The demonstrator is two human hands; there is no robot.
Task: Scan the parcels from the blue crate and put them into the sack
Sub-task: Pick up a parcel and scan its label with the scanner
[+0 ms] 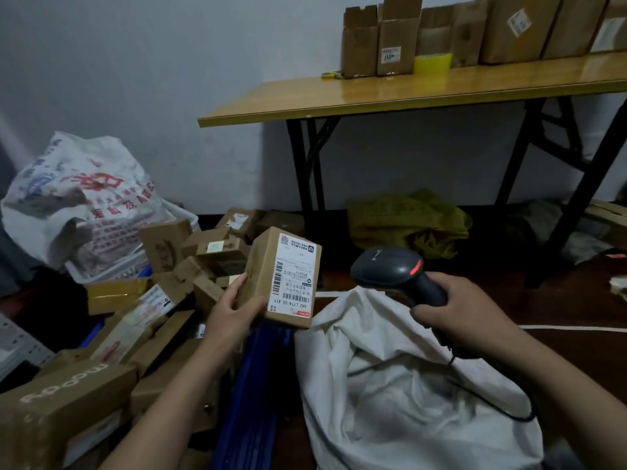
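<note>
Yellow wood tops one long folding table with black legs at 1 o'clock. A row of at least six brown boxes stands on it by the wall.

One white cloth sack lies open and crumpled at 5 o'clock. One blue crate sits at 7 o'clock, just beside the sack. It is heaped with brown cardboard parcels, too jumbled to count. One bulging white bag with red and blue print sits at 10 o'clock. One green cloth bundle lies under the table.

One small brown parcel is up in the air in the middle, above the crate's edge. It has one white label with black barcodes facing the camera. The left hand grips the parcel by its lower left side.

One black barcode scanner is at 3 o'clock of the parcel, with a red light glowing. The right hand is wrapped around its handle. Its black cable trails over the sack.
</note>
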